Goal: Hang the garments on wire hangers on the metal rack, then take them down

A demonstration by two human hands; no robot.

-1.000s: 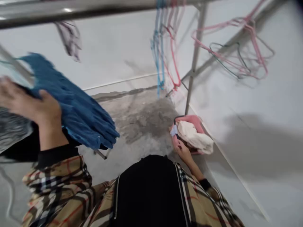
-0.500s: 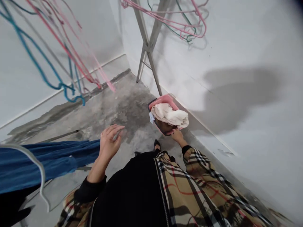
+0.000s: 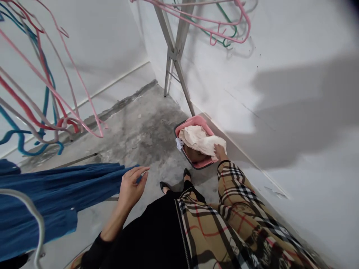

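Observation:
A pink basket with a dark rim sits on the floor against the right wall. Crumpled cream-white cloth lies in it, along with something brown beneath. At the cloth's right end, my right hand has its fingers closed on the fabric; the fingertips are partly hidden. My left hand hovers in the air with fingers stretched out and thumb apart, holding nothing. Close beside it, to the left, hangs a blue garment. A small pale bluish cloth hangs over the basket's left rim.
Blue, red and pink hangers dangle at upper left. More pink and green hangers hang at the top, near a crossed metal rack leg. A white hanger is close at lower left. Walls meet in a corner ahead.
My right hand has moved from the basket's near rim onto the cream-white cloth. The left-side hangers have shifted left in view. My left hand is slightly lower and stays spread.

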